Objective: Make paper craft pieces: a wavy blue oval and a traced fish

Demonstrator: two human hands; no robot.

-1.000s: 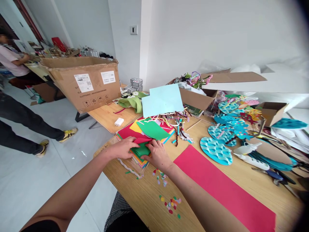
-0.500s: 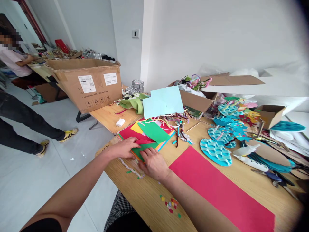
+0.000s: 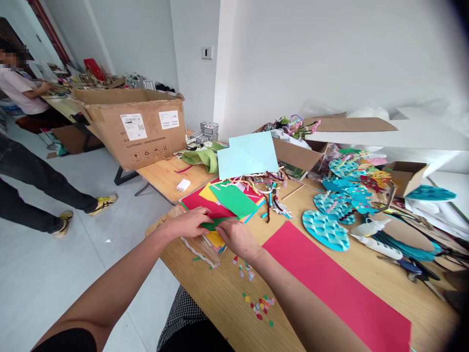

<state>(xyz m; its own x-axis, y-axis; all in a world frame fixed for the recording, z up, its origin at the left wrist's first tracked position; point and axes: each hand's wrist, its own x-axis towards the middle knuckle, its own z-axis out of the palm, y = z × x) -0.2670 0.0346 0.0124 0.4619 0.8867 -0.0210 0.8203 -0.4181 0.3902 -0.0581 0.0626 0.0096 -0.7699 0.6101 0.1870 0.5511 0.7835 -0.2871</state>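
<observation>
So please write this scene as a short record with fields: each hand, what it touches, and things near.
left hand: lies on the red sheet of the coloured paper stack
right hand: fingers at the stack's near edge, on a green sheet
table: wooden
near: long red sheet, paper dots, blue wavy cut-outs

Bright even daylight, edges warped, corners vignetted

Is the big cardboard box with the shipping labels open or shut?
Open: the cardboard box stands on the far table with its top flaps spread outward. Its contents are hidden.
</observation>
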